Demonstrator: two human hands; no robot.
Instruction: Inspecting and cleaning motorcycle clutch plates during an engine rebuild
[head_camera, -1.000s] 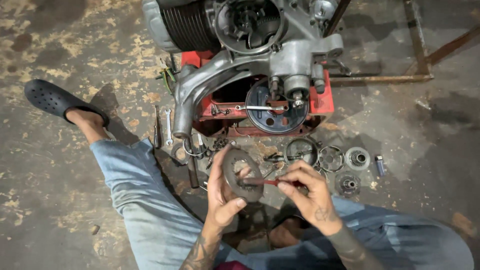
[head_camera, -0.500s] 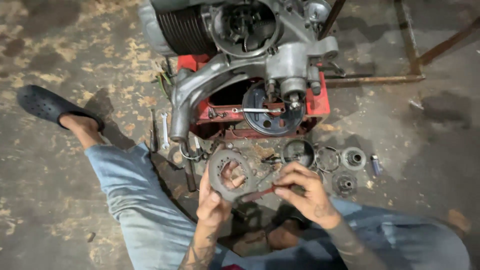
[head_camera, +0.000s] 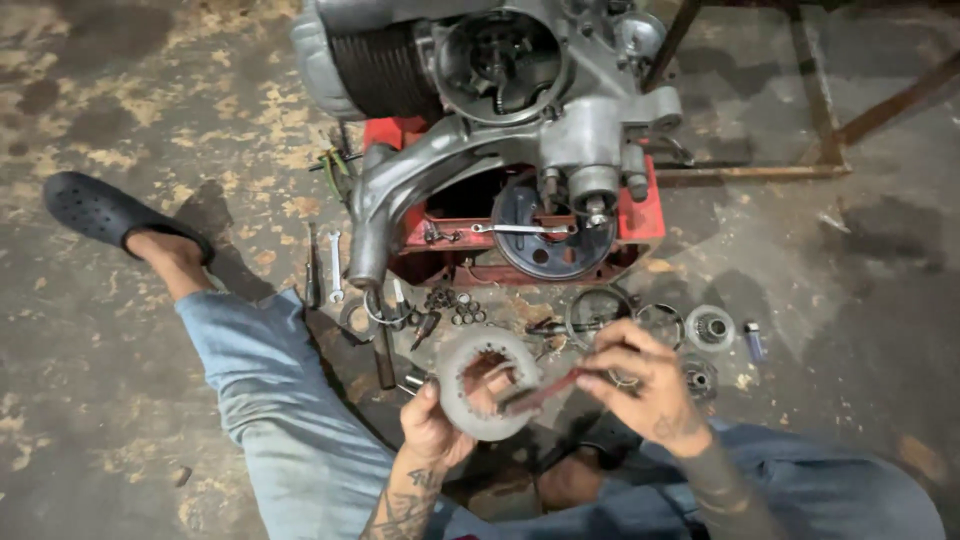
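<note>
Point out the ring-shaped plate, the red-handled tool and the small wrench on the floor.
ring-shaped plate (head_camera: 470, 405): head view, lower left of its band.
red-handled tool (head_camera: 545, 390): head view, mid handle.
small wrench (head_camera: 335, 268): head view, mid shaft.

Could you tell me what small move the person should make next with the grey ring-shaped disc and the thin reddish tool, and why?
Probably ease the thin reddish tool a little further along the inner edge of the grey ring-shaped disc. The left hand holds the disc from below, the right hand pinches the tool, and its tip lies at the opening of the disc, so the work seems centred there.
</note>
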